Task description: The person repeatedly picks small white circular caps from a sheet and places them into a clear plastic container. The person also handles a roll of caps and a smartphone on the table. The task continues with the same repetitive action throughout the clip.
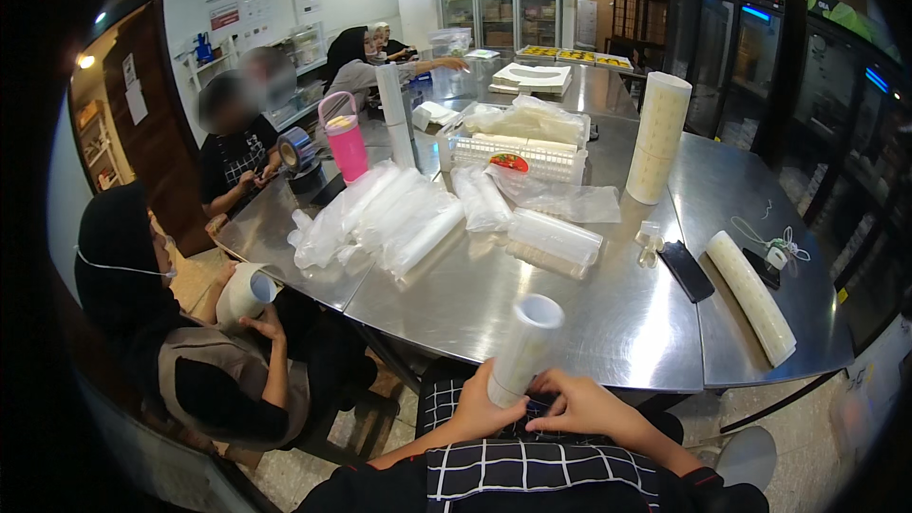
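Note:
My left hand (486, 401) is wrapped round the lower part of a whitish, translucent roll (525, 347), which stands tilted above my lap at the near table edge. The roll's pale hollow end faces up. Close to the roll's lower right side, my right hand (579, 406) has its fingers bent and its thumb and forefinger apart, with nothing visible between them. A checked black-and-white apron (541, 470) covers my lap. Beyond the roll, a clear plastic-wrapped pack (555, 239) and several bagged white rolls (389, 218) lie on the steel table (456, 299).
A tall patterned roll (658, 138) stands at the right, near a black phone (686, 271) and a lying roll (750, 297). A plastic basket (518, 157) and pink tumbler (346, 149) stand farther back. At left, a seated co-worker (190, 351) holds another roll (245, 296).

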Motion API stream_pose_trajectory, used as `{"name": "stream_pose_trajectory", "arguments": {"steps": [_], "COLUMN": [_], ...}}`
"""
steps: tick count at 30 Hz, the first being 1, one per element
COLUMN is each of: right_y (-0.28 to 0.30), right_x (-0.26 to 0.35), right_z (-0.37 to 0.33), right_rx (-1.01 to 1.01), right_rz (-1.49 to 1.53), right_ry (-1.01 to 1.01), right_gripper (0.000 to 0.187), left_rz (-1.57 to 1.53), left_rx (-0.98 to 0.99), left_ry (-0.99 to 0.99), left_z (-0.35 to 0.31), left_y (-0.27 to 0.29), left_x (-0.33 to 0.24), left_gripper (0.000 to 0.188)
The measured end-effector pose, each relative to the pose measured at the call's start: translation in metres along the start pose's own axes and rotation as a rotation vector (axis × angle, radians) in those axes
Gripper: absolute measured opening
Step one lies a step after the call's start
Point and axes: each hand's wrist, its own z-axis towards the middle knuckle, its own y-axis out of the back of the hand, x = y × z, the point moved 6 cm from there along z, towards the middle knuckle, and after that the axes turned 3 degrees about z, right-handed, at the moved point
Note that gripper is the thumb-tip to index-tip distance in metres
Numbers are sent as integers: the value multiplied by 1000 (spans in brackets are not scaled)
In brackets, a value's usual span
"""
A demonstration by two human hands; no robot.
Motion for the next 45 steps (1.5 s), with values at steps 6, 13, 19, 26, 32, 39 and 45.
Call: {"name": "stream_pose_trajectory", "arguments": {"steps": [6, 13, 19, 26, 32, 39, 45], "right_y": [11, 21, 38, 42, 47, 53, 60], "right_x": [8, -13, -3, -8, -16, -24, -13], "right_z": [-15, 2, -2, -10, -7, -1, -1], "right_rx": [452, -23, -227, -345, -461, -631, -610], "right_rz": [939, 1805, 1246, 716, 610, 474, -45], "right_ry": [196, 265, 393, 302, 156, 46, 12], "right_gripper": [16, 55, 72, 74, 55, 34, 27], "left_rz": [-192, 133, 529, 634, 649, 635, 573], "left_rx": [-171, -130, -217, -170, -86, -53, 97], "left_ry": [193, -14, -342, -417, -358, -299, -168], "left_z": [1, 4, 12, 12, 14, 12, 5], "left_y": [7, 5, 14, 17, 11, -1, -10], "left_x": [26, -8, -20, -14, -15, -15, -11], "left_gripper": [69, 68, 66, 66, 63, 61, 62]}}
